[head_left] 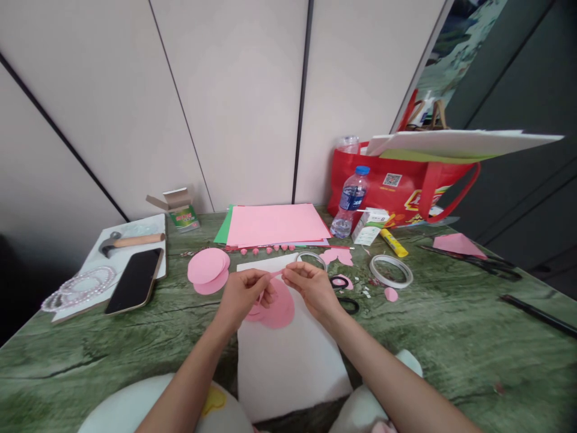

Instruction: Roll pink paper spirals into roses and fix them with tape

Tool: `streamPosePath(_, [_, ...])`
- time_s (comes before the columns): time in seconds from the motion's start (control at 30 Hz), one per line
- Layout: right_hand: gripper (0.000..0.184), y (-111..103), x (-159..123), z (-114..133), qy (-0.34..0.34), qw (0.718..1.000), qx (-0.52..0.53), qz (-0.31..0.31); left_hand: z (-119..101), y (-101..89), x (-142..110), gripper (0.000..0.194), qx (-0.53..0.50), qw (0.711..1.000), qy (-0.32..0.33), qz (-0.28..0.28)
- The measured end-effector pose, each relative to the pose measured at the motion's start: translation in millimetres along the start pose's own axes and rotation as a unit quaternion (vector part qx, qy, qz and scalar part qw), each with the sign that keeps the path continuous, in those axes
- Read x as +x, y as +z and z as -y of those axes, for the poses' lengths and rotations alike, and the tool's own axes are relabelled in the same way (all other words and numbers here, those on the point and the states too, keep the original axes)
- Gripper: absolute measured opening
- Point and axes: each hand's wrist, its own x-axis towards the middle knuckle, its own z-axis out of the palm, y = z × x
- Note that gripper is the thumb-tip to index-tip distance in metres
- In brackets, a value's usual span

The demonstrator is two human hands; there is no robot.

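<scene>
Between my two hands stretches a narrow pink paper strip (276, 273), one end pinched in each. My left hand (251, 291) has its thumb and forefinger closed on the left end. My right hand (311, 285) pinches the other end with its fingertips. Below them, pink paper pieces (280, 310) with rounded edges lie on a white board (288, 367); my left fingers partly cover them. Beside my right hand are black-handled scissors (349, 305), their blades hidden. To the left of my left hand sits a pile of pink paper circles (208, 267).
Pink paper sheets (277, 224) lie at the back, with small pink rolls before them. Tape (391, 271), a glue stick (393, 242), a water bottle (350, 204) and a red bag (378, 174) stand right. A phone (136, 279) and hammer (133, 242) lie left.
</scene>
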Motion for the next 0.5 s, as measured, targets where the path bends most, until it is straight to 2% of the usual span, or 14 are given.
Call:
streamPosePath(0.3, [0.021, -1.0, 2.2, -0.2, -0.015, 0.999, -0.013, 0.035, -1.5, -1.8, 0.3, 0.017, 0.026, 1.0, -0.004, -0.017])
streamPosePath(0.5, [0.024, -0.6, 1.5, 0.7, -0.004, 1.0, -0.014, 0.025, 0.1, -3.4, 0.7, 0.019, 0.032, 0.999, -0.008, -0.011])
